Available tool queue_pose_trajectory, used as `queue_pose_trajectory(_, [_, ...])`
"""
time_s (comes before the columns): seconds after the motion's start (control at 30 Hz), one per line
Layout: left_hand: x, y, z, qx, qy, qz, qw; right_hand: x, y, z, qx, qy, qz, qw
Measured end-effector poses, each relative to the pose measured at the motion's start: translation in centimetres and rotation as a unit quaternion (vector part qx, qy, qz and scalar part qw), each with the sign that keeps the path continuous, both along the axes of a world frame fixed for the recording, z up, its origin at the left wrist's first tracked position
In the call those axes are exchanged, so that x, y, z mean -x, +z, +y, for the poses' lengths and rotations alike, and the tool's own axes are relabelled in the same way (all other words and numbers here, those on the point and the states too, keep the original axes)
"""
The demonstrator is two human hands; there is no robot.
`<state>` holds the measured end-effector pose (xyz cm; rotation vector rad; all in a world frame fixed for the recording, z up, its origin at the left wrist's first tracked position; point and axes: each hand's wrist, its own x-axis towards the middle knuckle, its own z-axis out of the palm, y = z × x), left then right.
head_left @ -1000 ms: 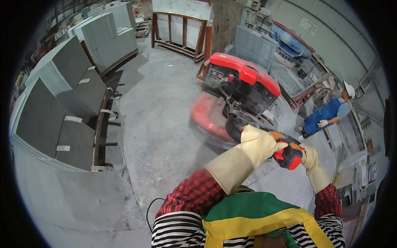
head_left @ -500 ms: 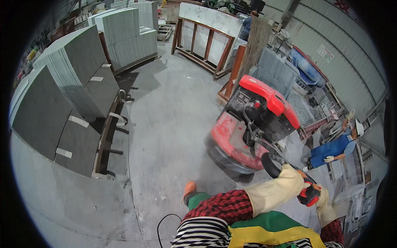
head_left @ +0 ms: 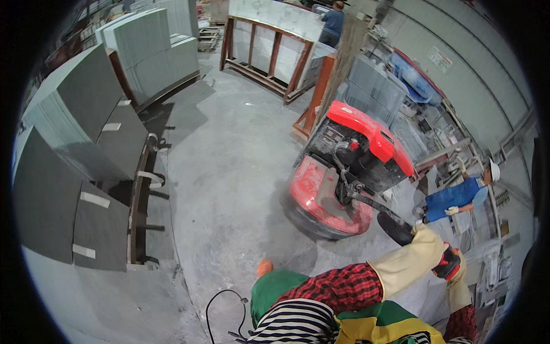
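A red and black electric pallet truck (head_left: 329,198) stands on the floor to the right of centre. Its black tiller arm (head_left: 395,223) reaches back toward me and ends in a red and black control handle (head_left: 450,264). Wearing a cream work glove, my left hand (head_left: 427,243) is closed on the near side of that handle. My right hand (head_left: 460,280), gloved alike, grips its other side close to my body. Part of the handle and most fingers are hidden behind the gloves.
Stacks of grey stone slabs (head_left: 106,137) lean on racks (head_left: 137,212) at left. A white slab (head_left: 281,20) rests on a brown frame (head_left: 252,69) ahead. A worker in a blue apron (head_left: 452,200) stands at right, another person (head_left: 332,24) farther back. A cable (head_left: 226,292) lies near my foot.
The handle has swung to the right and nearer me, with both hands on it. My view has shifted. The worker at right has lowered the raised arm.
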<state>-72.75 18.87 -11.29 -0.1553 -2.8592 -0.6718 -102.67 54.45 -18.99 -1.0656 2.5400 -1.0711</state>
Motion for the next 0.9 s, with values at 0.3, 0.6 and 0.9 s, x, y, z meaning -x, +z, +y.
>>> queue_pose_trajectory(0.3, [-0.5, 1.7, -4.3, -0.023, 0.073, -0.067, 0.995, -10.8, 7.2, -13.0, -0.074, 0.107, 0.355, 0.926])
queue_pose_trajectory(0.6, [0.4, 1.9, -8.6, 0.103, 0.119, -0.182, 0.971, -11.2, 4.6, -18.1, 0.009, 0.089, 0.350, 0.932])
queue_pose_trajectory(0.9, [4.6, -2.7, -9.4, 0.069, 0.070, -0.055, 0.994, -6.1, 2.1, -17.7, -0.025, 0.123, 0.326, 0.937])
